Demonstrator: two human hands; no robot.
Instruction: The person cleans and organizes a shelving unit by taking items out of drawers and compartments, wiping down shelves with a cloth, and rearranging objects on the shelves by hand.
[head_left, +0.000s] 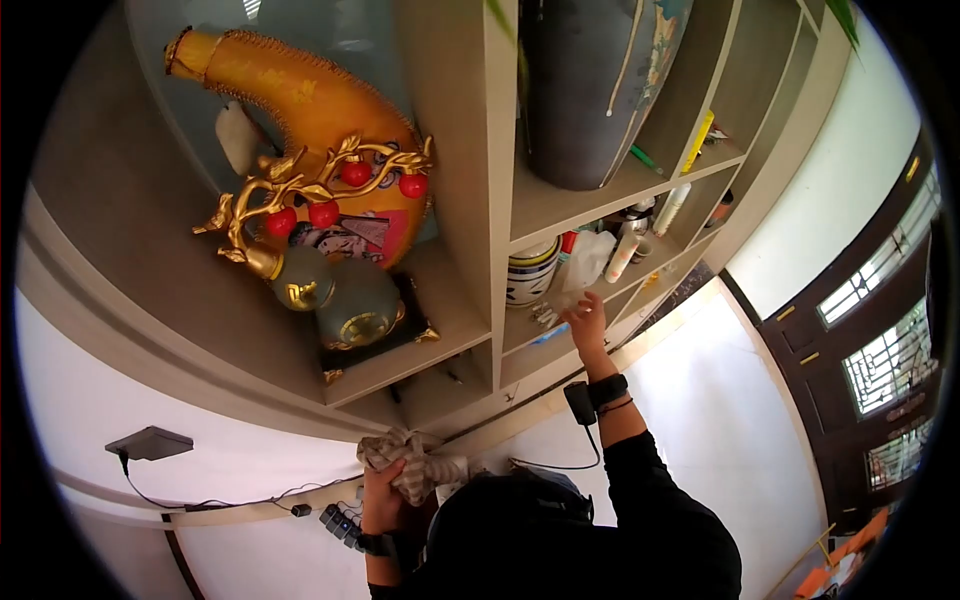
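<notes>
My left hand (pixel 385 490) is closed around a checked beige-and-grey cloth (pixel 405 460), low in the view beside the shelf unit. My right hand (pixel 587 322) reaches into a cubby of the shelf. Its fingertips are at a translucent white plastic bag (pixel 588 262), and whether they grip it is too small to tell. Left of the bag stands a blue-and-white jar (pixel 532 272) with a yellow band. Small silvery items (pixel 545 315) lie just left of my fingers.
A gourd ornament (pixel 365 300) with gold branches and red balls stands before an orange horn-shaped piece (pixel 290 85) in the left compartment. A large dark vase (pixel 585 90) fills the one above my right hand. Power strips (pixel 341 524) and cables lie low left.
</notes>
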